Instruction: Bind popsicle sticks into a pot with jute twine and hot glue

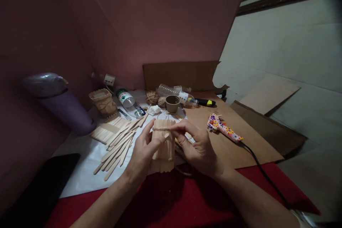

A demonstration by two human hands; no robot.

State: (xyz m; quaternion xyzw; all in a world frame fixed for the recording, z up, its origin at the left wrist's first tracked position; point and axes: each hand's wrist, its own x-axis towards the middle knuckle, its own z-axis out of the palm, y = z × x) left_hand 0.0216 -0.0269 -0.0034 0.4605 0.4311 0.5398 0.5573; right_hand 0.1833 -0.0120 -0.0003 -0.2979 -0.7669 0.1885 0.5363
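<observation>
A small holder made of upright craft sticks [163,155] is in front of me, tilted a little. Thin twine [161,128] runs round it near the top. My left hand [143,149] is wrapped about the holder's left side, thumb across its front. With finger and thumb pinched at the holder's upper right edge, my right hand [196,148] grips the twine; a loop of it hangs below that hand. Loose craft sticks [117,156] lie fanned out to the left, beside a bundle of sticks [109,128].
A flowered hot glue gun [223,128] lies on cardboard [248,155] at right, its cord running toward me. Behind the holder are a small bowl [173,104], twine balls [152,97], plastic bottles [125,98] and a cutter [205,102]. A purple tumbler [66,110] stands left.
</observation>
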